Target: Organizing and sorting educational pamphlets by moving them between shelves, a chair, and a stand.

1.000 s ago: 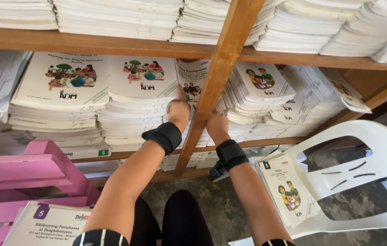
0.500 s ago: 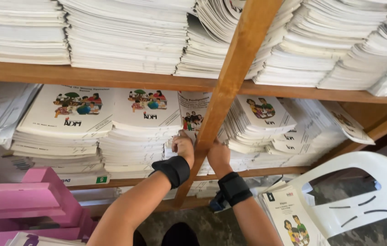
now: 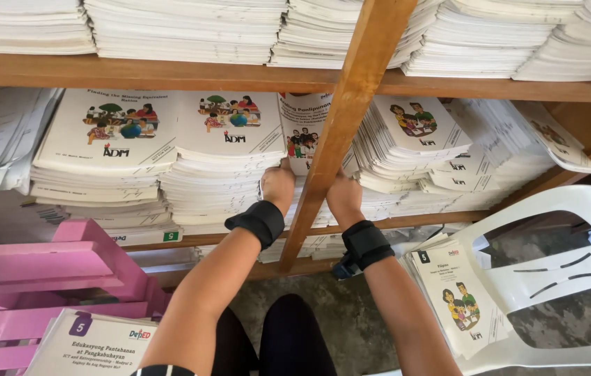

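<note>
Head view: both hands are reaching into the lower bay of a wooden shelf [image 3: 170, 73], one on each side of a slanted wooden post [image 3: 341, 132]. Left hand [image 3: 278, 186] is sitting just left of the post, fingers curling onto the near edge of a booklet stack [image 3: 302, 132] that is standing right behind the post; its top cover is lifting and tilting up. Right hand [image 3: 344, 196] is sitting just right of the post, fingers going in under the same stack; fingertips are hidden, so cannot tell whether that grip is clamping anything. Left grip is looking closed on the stack edge. Both wrists are wearing black wrist straps [image 3: 259, 221]. More white booklet piles [image 3: 222, 167] are filling the shelf to the left and right, with denser stacks on the shelf above. A white plastic chair [image 3: 553, 278] is standing at lower right, carrying a pile of booklets [image 3: 459, 296] near the right forearm. A pink wooden bench [image 3: 52, 271] is sitting at lower left, with another booklet [image 3: 90, 345] lying on it.
</note>
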